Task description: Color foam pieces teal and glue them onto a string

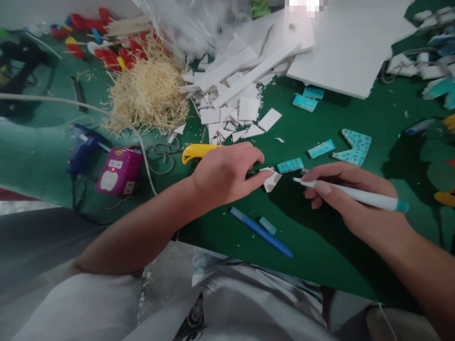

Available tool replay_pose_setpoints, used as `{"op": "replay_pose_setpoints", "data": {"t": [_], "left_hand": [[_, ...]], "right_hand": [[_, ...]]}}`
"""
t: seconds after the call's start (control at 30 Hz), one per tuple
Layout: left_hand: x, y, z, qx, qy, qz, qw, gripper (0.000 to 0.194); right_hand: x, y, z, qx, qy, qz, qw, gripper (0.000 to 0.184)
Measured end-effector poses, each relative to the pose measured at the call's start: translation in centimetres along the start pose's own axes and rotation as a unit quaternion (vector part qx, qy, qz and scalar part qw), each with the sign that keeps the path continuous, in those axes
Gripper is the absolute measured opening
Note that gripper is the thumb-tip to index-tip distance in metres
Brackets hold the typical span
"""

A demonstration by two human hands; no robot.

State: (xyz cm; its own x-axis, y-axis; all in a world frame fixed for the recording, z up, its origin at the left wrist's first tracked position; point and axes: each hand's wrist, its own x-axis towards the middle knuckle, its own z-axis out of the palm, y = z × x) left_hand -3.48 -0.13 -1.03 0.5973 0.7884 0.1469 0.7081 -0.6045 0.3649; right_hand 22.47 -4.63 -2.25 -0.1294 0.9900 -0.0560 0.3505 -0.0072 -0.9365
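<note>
My right hand (350, 189) grips a white marker (366, 196) with a teal end, its tip pointing left. Under the thumb tip of my left hand (229, 173), a small angular piece of white foam board (272, 182) is held on the table; the other fingers are curled. Just past it lies a teal foam strip with dark stripes (289, 165). Farther right are a plain teal strip (321, 148) and a dotted teal angular piece (355, 148). A yellow cutter (199, 151) is partly hidden behind my left hand.
A blue pen (261, 232) and a teal cap (267, 225) lie near the front edge. White foam scraps (234, 104), wood shavings (152, 90) and a large white board (344, 47) fill the back. Left are a purple power box (119, 171) and a blue glue gun (85, 147).
</note>
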Motion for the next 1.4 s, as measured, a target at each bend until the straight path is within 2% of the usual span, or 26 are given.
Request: {"op": "replay_pose_setpoints", "data": {"t": [0.07,0.2,0.3,0.47,0.6,0.7,0.8,0.97,1.1,1.23,1.3,1.4], "left_hand": [[-0.3,0.5,-0.2,0.044,-0.010,-0.006,0.999,0.035],[-0.4,1.5,-0.6,0.117,-0.074,-0.017,0.990,0.050],[-0.4,1.8,-0.6,0.127,-0.103,-0.014,0.986,0.046],[-0.4,1.6,-0.5,0.096,-0.098,0.024,0.990,0.037],[-0.4,1.6,-0.4,0.086,-0.102,0.029,0.991,0.035],[-0.3,1.6,-0.4,0.101,-0.113,0.026,0.988,0.045],[-0.4,1.5,-0.3,0.086,-0.101,0.029,0.991,0.054],[-0.3,1.4,-0.2,0.066,-0.100,0.028,0.992,0.036],[-0.2,1.4,-0.1,0.066,-0.109,0.030,0.991,0.034],[-0.3,1.5,0.0,0.071,-0.105,0.039,0.991,0.032],[-0.3,1.5,0.0,0.072,-0.103,0.040,0.991,0.031],[-0.2,1.5,0.0,0.066,-0.113,0.032,0.991,0.031]], "right_hand": [[0.0,0.0,0.0,-0.003,0.002,0.002,1.000,0.034],[0.2,0.0,0.1,-0.005,0.003,-0.004,1.000,0.032],[0.2,0.0,0.1,-0.010,0.002,-0.010,1.000,0.031],[0.1,-0.1,0.0,-0.023,0.006,0.000,1.000,0.035],[0.2,0.0,0.0,-0.018,0.005,-0.008,1.000,0.031],[0.2,-0.1,0.0,-0.013,0.000,-0.006,1.000,0.029],[0.1,-0.2,0.0,-0.019,-0.003,0.004,1.000,0.031],[0.0,-0.3,-0.2,-0.029,-0.003,-0.004,1.000,0.035],[-0.3,-0.5,0.2,-0.016,0.021,-0.014,1.000,0.027],[-1.0,-1.9,1.0,-0.043,0.073,0.061,0.994,0.023],[-1.3,-2.5,1.2,-0.076,0.079,0.089,0.990,0.022],[-1.1,-2.4,1.1,-0.090,0.078,0.069,0.990,0.021]]}}
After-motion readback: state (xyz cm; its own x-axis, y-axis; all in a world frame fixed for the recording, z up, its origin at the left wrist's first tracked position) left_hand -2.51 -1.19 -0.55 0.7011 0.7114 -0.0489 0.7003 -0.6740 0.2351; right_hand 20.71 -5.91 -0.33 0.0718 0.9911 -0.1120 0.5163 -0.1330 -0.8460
